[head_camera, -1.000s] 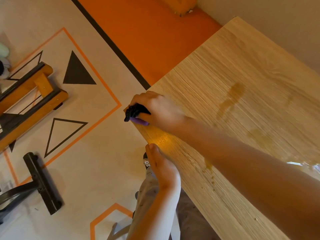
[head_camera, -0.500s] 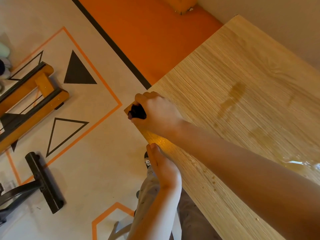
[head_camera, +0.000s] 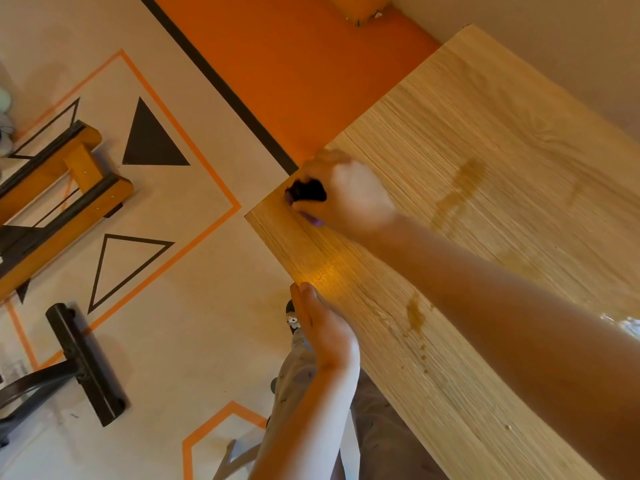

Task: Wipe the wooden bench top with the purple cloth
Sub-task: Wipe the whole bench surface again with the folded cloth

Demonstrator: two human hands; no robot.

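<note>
The light wooden bench top (head_camera: pixel 485 161) fills the right of the view, with brownish wet streaks (head_camera: pixel 457 192) on it. My right hand (head_camera: pixel 346 192) is shut on the bunched purple cloth (head_camera: pixel 306 194), which looks dark in the fist with a purple edge below. It presses on the wood near the bench's left corner. My left hand (head_camera: pixel 322 327) lies flat, fingers together, against the bench's near edge and holds nothing.
The floor at left has orange tape lines and black triangles. An orange wooden frame (head_camera: pixel 62 188) and a black metal stand foot (head_camera: pixel 86 365) sit there. A wall runs along the bench's far side. My legs are below the bench edge.
My right hand with the cloth has slid from the bench's left corner edge inward onto the top, exposing the corner. My left hand has stayed at the near edge.
</note>
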